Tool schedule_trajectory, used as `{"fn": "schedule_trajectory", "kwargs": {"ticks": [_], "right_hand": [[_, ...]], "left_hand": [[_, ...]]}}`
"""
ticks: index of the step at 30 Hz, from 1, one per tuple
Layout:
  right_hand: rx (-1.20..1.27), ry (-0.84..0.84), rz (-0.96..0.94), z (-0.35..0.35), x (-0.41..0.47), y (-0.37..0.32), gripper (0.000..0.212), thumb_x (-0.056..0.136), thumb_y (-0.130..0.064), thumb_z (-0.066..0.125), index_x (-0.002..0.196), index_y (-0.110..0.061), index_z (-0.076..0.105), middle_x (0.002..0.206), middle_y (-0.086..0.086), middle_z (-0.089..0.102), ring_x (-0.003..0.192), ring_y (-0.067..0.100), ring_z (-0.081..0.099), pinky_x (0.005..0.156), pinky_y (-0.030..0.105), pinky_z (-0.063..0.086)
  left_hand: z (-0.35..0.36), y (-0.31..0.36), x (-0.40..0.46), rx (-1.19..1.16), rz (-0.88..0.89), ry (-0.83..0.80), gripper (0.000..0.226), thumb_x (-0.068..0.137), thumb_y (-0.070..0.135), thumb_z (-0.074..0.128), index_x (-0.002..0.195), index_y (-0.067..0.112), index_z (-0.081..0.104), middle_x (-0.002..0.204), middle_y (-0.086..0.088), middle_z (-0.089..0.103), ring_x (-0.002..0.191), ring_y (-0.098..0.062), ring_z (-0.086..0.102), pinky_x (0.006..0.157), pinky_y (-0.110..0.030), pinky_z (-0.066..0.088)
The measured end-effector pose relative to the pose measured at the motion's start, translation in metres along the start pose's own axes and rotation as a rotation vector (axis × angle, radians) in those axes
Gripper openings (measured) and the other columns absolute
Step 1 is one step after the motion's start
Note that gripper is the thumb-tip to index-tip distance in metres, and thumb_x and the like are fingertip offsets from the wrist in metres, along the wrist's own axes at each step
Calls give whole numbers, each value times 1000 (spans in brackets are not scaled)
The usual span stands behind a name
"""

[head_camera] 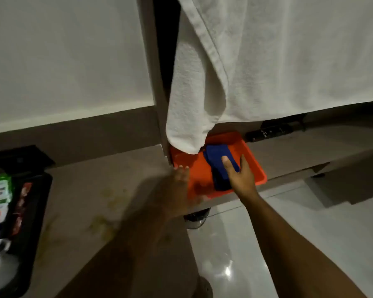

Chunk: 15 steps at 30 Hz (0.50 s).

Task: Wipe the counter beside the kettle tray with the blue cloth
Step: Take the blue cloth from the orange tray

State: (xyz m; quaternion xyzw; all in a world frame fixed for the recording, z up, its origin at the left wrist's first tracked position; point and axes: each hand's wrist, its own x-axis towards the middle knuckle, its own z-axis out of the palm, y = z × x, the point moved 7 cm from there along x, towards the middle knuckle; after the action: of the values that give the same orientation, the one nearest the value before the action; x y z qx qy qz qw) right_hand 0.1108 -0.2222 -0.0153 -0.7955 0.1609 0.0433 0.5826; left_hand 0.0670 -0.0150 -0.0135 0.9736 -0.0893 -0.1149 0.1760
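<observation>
A folded blue cloth point(219, 166) lies in an orange tray point(255, 166) at the counter's right end. My right hand point(240, 175) rests on the cloth, thumb on top and fingers around its right side. My left hand point(177, 186) is blurred, open with fingers spread, at the tray's left edge above the counter point(91, 190). Yellowish stains point(108, 211) mark the counter between the two trays. The black kettle tray point(28, 222) sits at the left with sachets and a white cup in it; no kettle is visible.
A white towel point(256, 61) hangs down over the back of the orange tray. A dark remote-like object point(269, 131) lies on a lower shelf at the right. A black wall socket point(19, 160) is behind the kettle tray. Glossy white floor point(235, 244) lies below the counter edge.
</observation>
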Motion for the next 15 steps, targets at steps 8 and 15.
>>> {"fn": "schedule_trajectory", "kwargs": {"ticks": [8,15], "right_hand": [[-594,-233,-158,52,109,38,93,84,-70,46,152,-11,21,160,15,18,147,33,14,118,48,16],[-986,-157,-286,73,115,67,64,100,-36,36,153,-10,10,162,17,-2,148,35,-6,117,50,-3]], "left_hand": [[62,20,52,210,-51,-168,114,81,82,34,157,5,0,167,-19,-1,155,-32,-4,125,-46,-6],[71,14,56,226,-93,-236,125,71,92,19,156,5,-10,166,-16,-14,153,-29,-16,125,-46,-8]]}}
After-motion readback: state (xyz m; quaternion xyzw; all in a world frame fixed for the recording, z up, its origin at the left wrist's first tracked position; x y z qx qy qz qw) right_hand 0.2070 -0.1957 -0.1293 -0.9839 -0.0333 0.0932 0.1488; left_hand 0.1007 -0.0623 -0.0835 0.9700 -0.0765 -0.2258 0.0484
